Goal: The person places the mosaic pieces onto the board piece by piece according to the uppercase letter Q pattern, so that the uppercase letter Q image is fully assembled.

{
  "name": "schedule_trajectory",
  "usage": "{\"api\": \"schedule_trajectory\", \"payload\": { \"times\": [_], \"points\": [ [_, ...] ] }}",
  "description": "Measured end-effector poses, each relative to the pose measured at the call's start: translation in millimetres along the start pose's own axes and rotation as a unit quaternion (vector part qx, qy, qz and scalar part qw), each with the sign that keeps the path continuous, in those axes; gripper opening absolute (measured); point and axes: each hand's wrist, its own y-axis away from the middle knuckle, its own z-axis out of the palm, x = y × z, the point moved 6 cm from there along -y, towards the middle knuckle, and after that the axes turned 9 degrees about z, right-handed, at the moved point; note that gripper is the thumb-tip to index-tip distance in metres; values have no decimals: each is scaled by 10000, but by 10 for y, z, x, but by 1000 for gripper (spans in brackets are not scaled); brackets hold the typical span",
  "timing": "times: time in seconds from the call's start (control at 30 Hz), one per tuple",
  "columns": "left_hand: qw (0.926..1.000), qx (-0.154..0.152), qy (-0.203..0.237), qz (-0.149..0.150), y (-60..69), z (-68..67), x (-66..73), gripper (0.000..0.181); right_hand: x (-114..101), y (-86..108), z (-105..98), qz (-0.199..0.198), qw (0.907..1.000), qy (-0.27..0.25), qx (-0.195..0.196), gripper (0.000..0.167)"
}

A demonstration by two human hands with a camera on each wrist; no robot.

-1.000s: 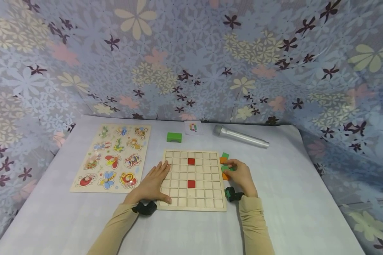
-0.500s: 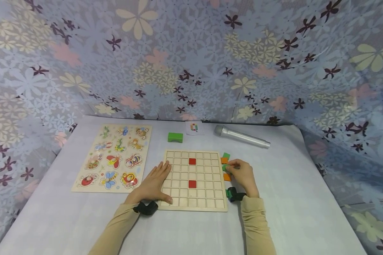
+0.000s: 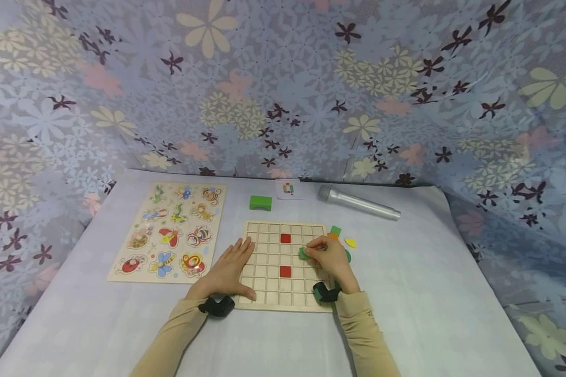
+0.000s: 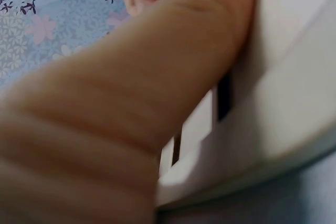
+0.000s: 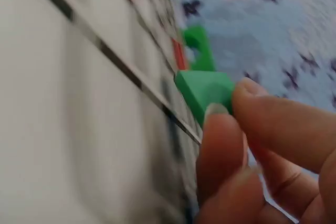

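My right hand (image 3: 331, 259) pinches a small green square tile (image 3: 303, 253) over the right part of a wooden grid board (image 3: 283, 308). In the right wrist view, the green tile (image 5: 203, 90) is between thumb and fingertips, tilted; whether it touches the board cannot be told. My left hand (image 3: 224, 271) rests spread on the board's left edge, and its thumb (image 4: 142, 66) fills much of the left wrist view. Two red tiles, an upper red tile (image 3: 285, 238) and a lower red tile (image 3: 285, 272), lie in one column of the grid.
Right of the board are a green tile (image 3: 336, 230), an orange tile (image 3: 332, 236) and a yellow piece (image 3: 350, 242), partly beside my hand. Behind stand a green arch block (image 3: 261, 203), a pattern card (image 3: 288, 189) and a silver microphone (image 3: 360, 203). An insect puzzle board (image 3: 170, 222) lies left.
My right hand has taken the green tile from the pieces beside the board and moved left over the grid. A yellow piece has come into sight. My left hand stays on the board.
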Motion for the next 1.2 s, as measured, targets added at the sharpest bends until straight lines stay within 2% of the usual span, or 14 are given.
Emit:
{"api": "schedule_trajectory", "payload": {
  "times": [0.1, 0.2, 0.47, 0.6, 0.67, 0.77, 0.97, 1.07, 1.2],
  "points": [
    [10000, -21, 28, -29, -8, 8, -11, 129, -31, 8, 131, -163, 9990, 366, -195, 11],
    [10000, -23, 80, -53, -9, 5, -15, 129, -43, 9, 173, -228, 9969, 739, -145, 7],
    [10000, 17, 81, -51, -8, -3, -10, 129, -71, 16, 186, -208, 9929, 1174, -36, 6],
    [10000, 36, 66, -46, -14, -10, 0, 128, -90, -14, 169, -347, 9934, 1077, -170, 5],
    [10000, 62, 46, -11, -18, -17, 5, 128, -94, -54, 104, -434, 9954, 830, -218, 9],
    [10000, 62, -2, 35, -22, -20, 3, 128, -48, -152, -89, -351, 9986, 399, -56, 20],
    [10000, 42, 12, -32, -6, -35, -13, 128, 223, -368, -517, 333, 9968, -213, 689, 34],
    [10000, 27, 78, 19, -2, -32, -1, 128, 346, -429, -615, 529, 9938, -80, 977, 38],
    [10000, -30, 90, 8, 0, -15, 6, 128, 385, -442, -630, 498, 9929, 124, 1072, 38]
  ]
}}
